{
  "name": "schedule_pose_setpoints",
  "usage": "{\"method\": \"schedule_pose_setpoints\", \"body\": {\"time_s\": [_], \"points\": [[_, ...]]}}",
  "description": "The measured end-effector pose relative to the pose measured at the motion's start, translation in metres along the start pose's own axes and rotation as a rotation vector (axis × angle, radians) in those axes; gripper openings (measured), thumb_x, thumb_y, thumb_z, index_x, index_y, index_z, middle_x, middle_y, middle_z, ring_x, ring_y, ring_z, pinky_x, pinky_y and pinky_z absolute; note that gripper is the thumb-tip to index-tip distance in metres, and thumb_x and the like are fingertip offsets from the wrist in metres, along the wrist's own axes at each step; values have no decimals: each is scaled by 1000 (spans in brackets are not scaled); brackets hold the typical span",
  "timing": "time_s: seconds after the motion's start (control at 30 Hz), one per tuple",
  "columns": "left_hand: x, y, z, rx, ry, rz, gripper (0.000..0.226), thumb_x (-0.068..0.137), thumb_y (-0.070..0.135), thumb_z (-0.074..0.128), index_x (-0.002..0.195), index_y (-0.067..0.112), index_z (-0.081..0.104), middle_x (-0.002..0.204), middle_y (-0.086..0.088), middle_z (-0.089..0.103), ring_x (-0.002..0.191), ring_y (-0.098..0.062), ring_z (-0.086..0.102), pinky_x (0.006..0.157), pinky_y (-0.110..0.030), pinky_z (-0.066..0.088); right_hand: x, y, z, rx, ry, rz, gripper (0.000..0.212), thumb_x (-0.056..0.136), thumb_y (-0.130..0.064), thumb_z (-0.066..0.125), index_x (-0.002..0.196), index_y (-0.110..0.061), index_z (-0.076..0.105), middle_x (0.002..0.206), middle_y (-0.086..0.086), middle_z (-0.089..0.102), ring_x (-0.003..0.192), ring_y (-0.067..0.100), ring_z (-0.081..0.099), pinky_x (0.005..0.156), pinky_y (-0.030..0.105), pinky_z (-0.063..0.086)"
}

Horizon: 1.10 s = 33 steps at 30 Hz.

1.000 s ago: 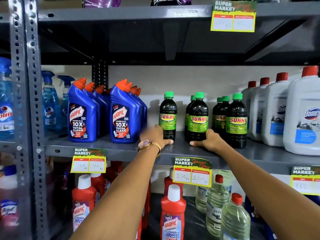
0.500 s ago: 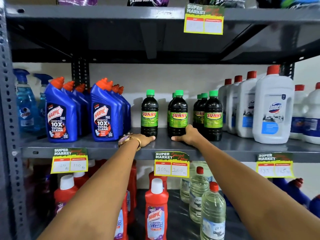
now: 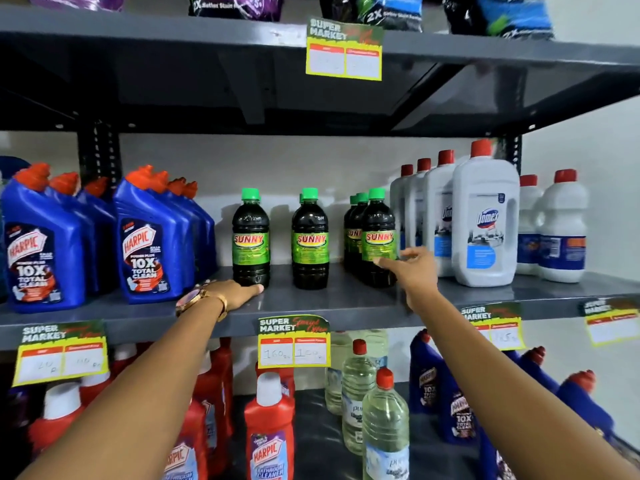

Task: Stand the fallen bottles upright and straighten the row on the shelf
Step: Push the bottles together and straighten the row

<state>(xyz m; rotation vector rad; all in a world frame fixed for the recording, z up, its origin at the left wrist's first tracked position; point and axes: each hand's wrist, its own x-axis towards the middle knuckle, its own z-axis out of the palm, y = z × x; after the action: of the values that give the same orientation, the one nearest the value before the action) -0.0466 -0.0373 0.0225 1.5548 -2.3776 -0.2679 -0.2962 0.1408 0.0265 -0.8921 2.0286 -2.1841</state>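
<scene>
Dark Sunny bottles with green caps stand upright on the grey middle shelf [image 3: 346,306]: a left bottle [image 3: 250,237], a middle bottle [image 3: 309,239] with another hidden behind it, and a right group fronted by a bottle [image 3: 378,233]. My left hand [image 3: 235,294], with a wrist watch, lies flat on the shelf, fingertips at the foot of the left bottle. My right hand [image 3: 412,268] is raised with fingers spread, touching the lower front of the right group's front bottle. Neither hand holds anything.
Blue Harpic bottles [image 3: 149,237] stand left of the Sunny row, white Domex bottles [image 3: 485,220] right of it. The upper shelf [image 3: 207,32] carries bagged goods. The lower shelf holds red Harpic bottles [image 3: 268,427], clear bottles [image 3: 384,427] and blue bottles. Price tags hang on the shelf edges.
My right hand left the shelf in front of the middle bottle and moved right and up to the right group. The view shifted right. My left hand stays at the left bottle's base.
</scene>
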Motion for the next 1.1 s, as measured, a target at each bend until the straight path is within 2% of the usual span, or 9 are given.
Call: {"method": "schedule_pose_setpoints", "body": {"time_s": [0.07,0.1,0.13,0.23,0.37,0.6,0.7,0.83,1.1], "points": [[-1,-1,-1,4,-5,0,79,86,70,35,145,17,37,153,-14,33,136,-32,34,106,-34,29,10,-3,4,-216,-43,132,106,57,-37,91,141,-3,34,145,20,37,135,40,36,110,47,37],[-1,-2,-1,4,-10,-1,80,85,71,35,145,17,37,153,-14,33,136,-32,34,107,-35,29,14,-4,7,-304,-114,174,124,56,-40,91,150,-4,18,153,20,24,141,41,27,114,47,31],[0,-2,-1,6,-15,-1,82,84,72,34,145,17,37,153,-15,32,136,-33,34,108,-36,29,19,-5,10,-348,-191,184,128,57,-37,91,151,-2,11,156,20,21,142,39,25,113,45,30],[1,-4,-1,19,-24,2,84,84,74,33,146,17,35,153,-16,31,138,-33,31,113,-39,27,28,1,17,-339,-306,95,94,61,-23,91,136,2,38,138,18,50,127,32,48,92,31,42],[2,-4,-2,63,-18,5,86,83,75,30,147,19,33,155,-14,28,139,-32,29,115,-43,22,30,9,24,-410,-321,-28,77,60,-27,90,125,-2,56,123,16,63,116,31,58,95,31,47],[2,-5,-2,59,-27,0,87,82,76,30,148,19,31,154,-14,29,138,-32,31,115,-43,24,27,6,24,-378,-296,-49,95,59,-21,91,132,1,35,133,19,52,125,34,50,105,38,43],[2,-5,-2,50,-25,-6,87,82,76,31,147,17,33,153,-14,32,137,-32,33,113,-42,27,28,7,23,-403,-303,-19,91,58,-25,91,130,-2,40,133,18,53,127,36,48,107,46,42],[0,-3,-3,53,-20,-9,87,83,75,31,147,17,33,153,-14,32,136,-32,34,113,-41,27,29,7,21,-379,-288,-9,81,59,-20,91,125,-3,47,129,17,56,121,33,54,104,44,45],[-1,-3,-3,47,-21,-10,86,84,74,31,147,16,33,153,-15,33,136,-33,33,113,-42,26,26,5,23,-461,-252,-34,83,61,-25,90,126,-2,45,129,19,56,121,35,54,102,45,46]]}}
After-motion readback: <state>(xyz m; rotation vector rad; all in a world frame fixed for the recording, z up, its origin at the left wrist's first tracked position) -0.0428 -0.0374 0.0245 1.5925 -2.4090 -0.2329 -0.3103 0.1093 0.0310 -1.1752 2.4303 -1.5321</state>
